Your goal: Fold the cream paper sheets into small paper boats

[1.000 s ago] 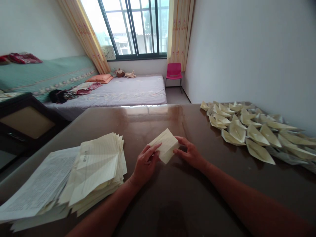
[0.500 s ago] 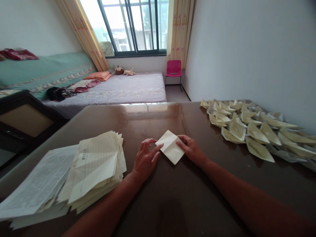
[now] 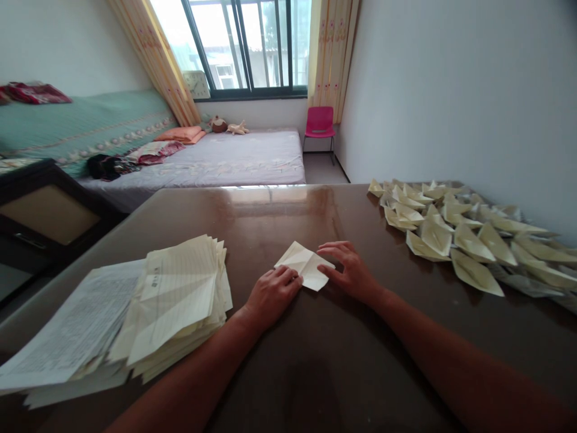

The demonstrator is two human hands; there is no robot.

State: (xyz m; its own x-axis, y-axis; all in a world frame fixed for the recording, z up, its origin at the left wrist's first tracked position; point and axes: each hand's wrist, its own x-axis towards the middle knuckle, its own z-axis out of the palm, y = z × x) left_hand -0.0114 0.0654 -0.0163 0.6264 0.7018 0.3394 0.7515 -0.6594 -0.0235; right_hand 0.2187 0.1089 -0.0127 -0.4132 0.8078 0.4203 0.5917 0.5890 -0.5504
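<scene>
A folded cream sheet of paper lies flat on the dark brown table between my hands. My left hand has its fingers curled and pressed on the paper's near left edge. My right hand rests at the paper's right side, thumb and forefinger pinching its right corner, the other fingers stretched out. To the left lies a thick stack of cream and printed sheets. At the right, against the wall, lie several folded paper boats.
Beyond the table's far edge stand a bed with a lilac cover, a green-covered bed, a pink chair and a window with curtains. A dark cabinet stands at the left. A white wall runs along the table's right side.
The paper was held up as a rectangle a second ago; it has since been folded smaller and pressed flat. My left hand slid down onto its near edge.
</scene>
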